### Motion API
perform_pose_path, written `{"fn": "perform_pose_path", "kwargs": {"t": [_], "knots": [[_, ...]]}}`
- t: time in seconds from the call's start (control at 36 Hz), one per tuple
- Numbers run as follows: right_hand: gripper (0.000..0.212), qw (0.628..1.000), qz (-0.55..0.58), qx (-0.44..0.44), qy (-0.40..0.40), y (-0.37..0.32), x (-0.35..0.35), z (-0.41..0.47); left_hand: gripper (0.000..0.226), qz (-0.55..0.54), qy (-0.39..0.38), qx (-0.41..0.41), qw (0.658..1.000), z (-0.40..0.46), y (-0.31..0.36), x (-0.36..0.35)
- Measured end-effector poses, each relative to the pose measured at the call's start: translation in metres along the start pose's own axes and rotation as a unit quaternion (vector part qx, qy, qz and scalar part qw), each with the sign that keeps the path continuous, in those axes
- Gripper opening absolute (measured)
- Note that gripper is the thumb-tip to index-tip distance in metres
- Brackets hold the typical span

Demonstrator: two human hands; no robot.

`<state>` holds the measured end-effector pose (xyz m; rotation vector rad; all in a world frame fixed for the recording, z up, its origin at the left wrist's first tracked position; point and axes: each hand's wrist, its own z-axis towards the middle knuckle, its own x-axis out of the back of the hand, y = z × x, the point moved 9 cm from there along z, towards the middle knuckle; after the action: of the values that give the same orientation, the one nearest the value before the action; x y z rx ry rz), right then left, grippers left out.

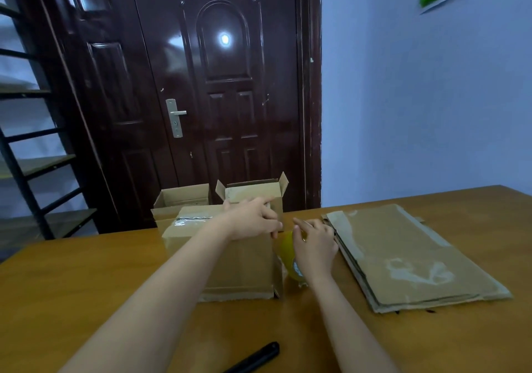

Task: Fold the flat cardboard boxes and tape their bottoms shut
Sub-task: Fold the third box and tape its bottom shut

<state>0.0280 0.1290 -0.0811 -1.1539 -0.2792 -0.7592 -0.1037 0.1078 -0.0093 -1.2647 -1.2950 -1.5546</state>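
Head view: left hand (pixel 253 218) on box (pixel 230 260) edge, right hand (pixel 315 243) grips tape (pixel 289 254).

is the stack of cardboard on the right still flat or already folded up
Flat. The cardboard stack lies spread on the table as layered sheets, with no sides standing.

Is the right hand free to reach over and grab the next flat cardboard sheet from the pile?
Probably not at once: the right hand is holding the yellow tape roll. The flat cardboard stack lies just beside it, nothing between, so once the roll is put down the reach looks easy.
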Motion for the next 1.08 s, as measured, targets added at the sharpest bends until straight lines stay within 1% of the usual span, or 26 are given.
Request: {"fn": "perform_pose_path", "kwargs": {"t": [0.17, 0.25, 0.33, 0.39, 0.47, 0.56, 0.58, 0.64, 0.72, 0.78, 0.81, 0.86, 0.92, 0.97, 1.03, 1.08], "knots": [[0.032, 1.0, -0.003, 0.008, -0.015, -0.001, -0.005, 0.0, 0.034, -0.001, -0.008, 0.0, 1.0, -0.001, -0.002, -0.002], [0.033, 0.999, -0.002, 0.017, -0.028, -0.005, -0.005, -0.002, 0.031, -0.011, -0.002, 0.002, 1.0, -0.003, -0.003, 0.0], [0.03, 0.999, 0.033, 0.017, -0.033, -0.006, -0.002, -0.003, 0.034, -0.035, 0.035, -0.004, 0.999, -0.004, -0.004, 0.006], [0.029, 0.998, 0.055, 0.021, -0.038, -0.005, 0.0, -0.005, 0.045, -0.049, 0.055, -0.009, 0.997, -0.005, -0.005, 0.01], [0.027, 0.992, 0.113, 0.025, -0.041, 0.0, 0.007, -0.01, 0.067, -0.041, 0.073, 0.005, 0.997, -0.005, -0.01, 0.013], [0.024, 0.982, 0.175, 0.051, -0.057, 0.002, 0.016, -0.016, 0.081, -0.026, 0.132, 0.014, 0.991, -0.008, -0.015, 0.028], [0.024, 0.977, 0.196, 0.058, -0.064, 0.003, 0.02, -0.018, 0.082, -0.024, 0.159, 0.012, 0.987, -0.011, -0.015, 0.035], [0.026, 0.967, 0.232, 0.062, -0.084, 0.004, 0.027, -0.019, 0.074, -0.03, 0.196, 0.01, 0.98, -0.019, -0.015, 0.049], [0.031, 0.959, 0.223, 0.084, -0.154, -0.003, 0.033, -0.019, 0.068, -0.038, 0.212, 0.02, 0.976, -0.027, -0.022, 0.06], [0.031, 0.949, 0.172, 0.114, -0.238, -0.016, 0.035, -0.023, 0.067, -0.048, 0.214, 0.031, 0.975, -0.031, -0.03, 0.064], [0.03, 0.936, 0.146, 0.126, -0.294, -0.024, 0.035, -0.029, 0.066, -0.052, 0.214, 0.037, 0.975, -0.033, -0.034, 0.065], [0.027, 0.897, 0.08, 0.142, -0.411, -0.038, 0.031, -0.047, 0.066, -0.044, 0.211, 0.05, 0.975, -0.039, -0.041, 0.066], [0.025, 0.85, -0.026, 0.172, -0.497, -0.044, 0.022, -0.068, 0.069, -0.034, 0.197, 0.062, 0.978, -0.041, -0.048, 0.064], [0.024, 0.807, -0.103, 0.205, -0.544, -0.049, 0.009, -0.087, 0.072, -0.037, 0.178, 0.078, 0.98, -0.044, -0.058, 0.058], [0.025, 0.778, -0.116, 0.221, -0.577, -0.055, -0.006, -0.107, 0.074, -0.049, 0.168, 0.092, 0.98, -0.047, -0.068, 0.053], [0.025, 0.759, -0.116, 0.216, -0.603, -0.058, -0.019, -0.123, 0.07, -0.055, 0.165, 0.097, 0.98, -0.051, -0.073, 0.05]]}}
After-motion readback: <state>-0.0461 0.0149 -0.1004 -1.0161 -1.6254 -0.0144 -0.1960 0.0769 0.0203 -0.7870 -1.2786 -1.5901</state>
